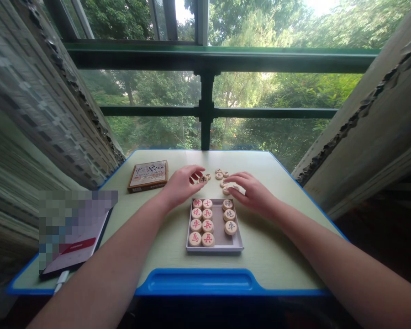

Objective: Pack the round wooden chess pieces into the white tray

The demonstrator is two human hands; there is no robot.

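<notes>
My left hand [182,183] is beyond the box's far left corner, its thumb and fingertips closed around a round wooden Chinese chess piece [203,180] with a black character. My right hand [252,191] reaches over several loose pieces [225,190] right of centre, fingers apart and touching or just above them; the fingertips partly cover these pieces. Nearer to me lies an open white box tray [215,249]. Two columns of red-marked pieces [208,226] fill its left side. Three black-marked pieces [230,227] line its right wall, with bare tray floor between.
More loose pieces [219,175] lie at the table's far middle. A printed Chinese chess box lid [148,175] rests at the far left. A tablet [85,237] with a cable is at the left edge. Curtains [356,105] flank the window behind the blue-edged table [281,265].
</notes>
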